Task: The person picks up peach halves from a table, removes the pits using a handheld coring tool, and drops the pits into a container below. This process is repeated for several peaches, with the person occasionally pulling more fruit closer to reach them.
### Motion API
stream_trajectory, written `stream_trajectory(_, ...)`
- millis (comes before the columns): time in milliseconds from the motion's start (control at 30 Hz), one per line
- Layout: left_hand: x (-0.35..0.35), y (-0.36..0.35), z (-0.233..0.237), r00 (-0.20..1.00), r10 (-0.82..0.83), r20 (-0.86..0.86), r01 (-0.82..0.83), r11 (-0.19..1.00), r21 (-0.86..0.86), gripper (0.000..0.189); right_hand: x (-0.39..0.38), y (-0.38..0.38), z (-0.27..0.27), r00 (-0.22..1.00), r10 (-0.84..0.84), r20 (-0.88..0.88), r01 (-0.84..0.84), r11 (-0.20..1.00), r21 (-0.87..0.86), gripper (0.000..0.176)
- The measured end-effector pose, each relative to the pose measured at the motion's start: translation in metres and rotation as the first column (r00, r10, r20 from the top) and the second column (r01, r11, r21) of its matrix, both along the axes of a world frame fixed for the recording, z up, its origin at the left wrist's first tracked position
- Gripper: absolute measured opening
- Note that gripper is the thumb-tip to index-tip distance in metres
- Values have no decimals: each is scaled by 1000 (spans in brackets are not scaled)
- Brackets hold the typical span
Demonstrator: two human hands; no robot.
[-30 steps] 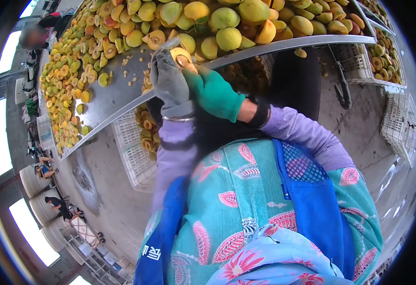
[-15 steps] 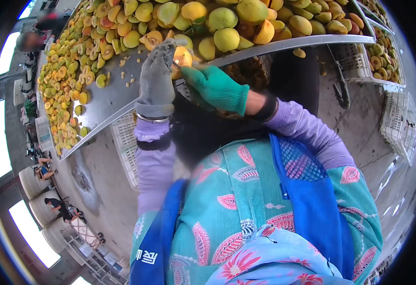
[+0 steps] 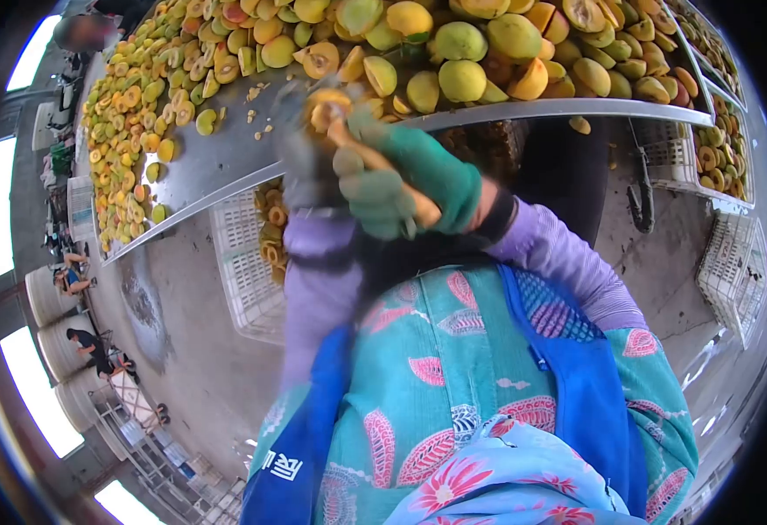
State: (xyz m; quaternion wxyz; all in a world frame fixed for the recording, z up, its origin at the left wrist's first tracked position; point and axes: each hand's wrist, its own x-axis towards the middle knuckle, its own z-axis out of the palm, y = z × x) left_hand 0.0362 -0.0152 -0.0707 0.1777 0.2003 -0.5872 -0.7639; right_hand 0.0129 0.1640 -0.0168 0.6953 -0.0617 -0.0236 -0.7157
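Observation:
My left hand (image 3: 306, 153), in a grey glove and smeared by motion, is closed around a halved yellow peach (image 3: 324, 114) whose cut side shows. My right hand (image 3: 436, 175), in a green glove, grips a tool with a wooden handle (image 3: 414, 199). The tool's working end is against the cut middle of the peach; its shape is hidden there. Both hands are close together over the near edge of a metal table (image 3: 226, 175). Piled peaches (image 3: 462, 80), many of them halved, lie just beyond my hands.
Under the table edge stands a white plastic crate (image 3: 248, 262) with cut fruit in it. More crates (image 3: 733, 262) are at the right, some holding peach halves (image 3: 717, 157). Two people (image 3: 90, 350) are far off at the left, near large pale tubs (image 3: 55, 346).
My right hand has turned, and the tool's wooden handle now shows between its fingers. Both hands have drawn slightly down toward my body. The head view has shifted a little.

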Motion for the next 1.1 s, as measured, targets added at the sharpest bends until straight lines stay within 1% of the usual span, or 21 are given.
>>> stream_trajectory(33, 28, -9, 20, 994, -104, -37, 110, 960, 256, 29, 0, -3, 0, 999, -31, -39, 33, 999, 43, 36)
stream_trajectory(67, 63, -21, 45, 976, -194, -102, 219, 845, 489, 24, 2, 3, -6, 999, -3, -39, 6, 997, 74, 36)
stream_trajectory(100, 82, -47, 48, 994, 11, 113, -33, 981, 192, 27, 5, 15, -17, 999, 19, -42, -15, 995, 97, 36)
stream_trajectory(133, 84, -61, 56, 934, 266, 237, -230, 959, -167, 30, 5, 25, -28, 998, 31, -50, -25, 993, 119, 37)
stream_trajectory(167, 77, -72, 59, 913, 245, 327, -72, 884, -462, 31, 5, 32, -41, 997, 24, -71, 3, 933, 359, 37)
stream_trajectory(200, 69, -71, 74, 867, 261, 424, 117, 720, -684, 33, 10, 37, -49, 997, 28, -78, 23, 811, 585, 38)
stream_trajectory(233, 58, -69, 87, 813, 301, 499, 318, 489, -813, 34, 14, 35, -42, 976, 56, -210, 89, 778, 622, 38)
stream_trajectory(333, -35, -32, 88, 949, 143, 282, 241, 249, -938, 39, 9, 26, -1, 814, 147, -562, 317, 698, 642, 39)
stream_trajectory(367, -61, -25, 87, 947, 41, 319, 306, 190, -933, 40, 4, 26, -2, 824, 99, -558, 345, 693, 633, 39)
stream_trajectory(467, -116, -62, 8, 923, -65, 380, 351, -265, -898, 41, -6, 34, -6, 931, -60, -359, 306, 664, 683, 39)
stream_trajectory(500, -111, -54, 19, 908, -26, 419, 401, -238, -885, 39, -8, 35, -10, 923, -24, -385, 321, 599, 734, 40)
stream_trajectory(533, -102, -48, 30, 866, -27, 499, 498, -21, -867, 38, -7, 31, -10, 788, -59, -613, 548, 523, 653, 41)
stream_trajectory(600, -81, -45, 46, 762, -61, 644, 608, 408, -681, 37, -2, 14, -8, 371, -45, -928, 870, 366, 330, 44)
stream_trajectory(633, -68, -52, 35, 825, -183, 535, 504, 666, -549, 35, -9, 5, -13, 149, 107, -983, 913, 366, 178, 44)
stream_trajectory(667, -52, -36, 48, 928, -196, 317, 372, 548, -749, 29, -14, -5, -16, 84, 152, -985, 909, 394, 139, 44)
stream_trajectory(733, -29, -9, 62, 950, -225, 215, 311, 701, -641, 25, -21, -19, -15, -67, 233, -970, 894, 447, 46, 42)
stream_trajectory(867, -21, 13, 42, 977, -212, -9, 186, 875, -446, 25, -22, -17, -10, -107, 261, -959, 864, 503, 40, 42)
stream_trajectory(967, -24, 26, 36, 992, -125, -14, 122, 981, -154, 27, -10, -16, -19, -44, 243, -969, 916, 398, 58, 41)
stream_trajectory(1033, -21, 32, 45, 997, -77, 19, 78, 994, -72, 27, -5, -23, -17, 49, -35, -998, 929, 368, 32, 42)
stream_trajectory(1067, -23, 30, 41, 999, -17, 29, 24, 962, -271, 27, -3, -25, -10, 89, -180, -980, 935, 355, 19, 42)
stream_trajectory(1100, -25, 26, 34, 998, 47, 29, -28, 886, -462, 27, -3, -12, -2, 568, -140, -811, 734, 531, 423, 44)
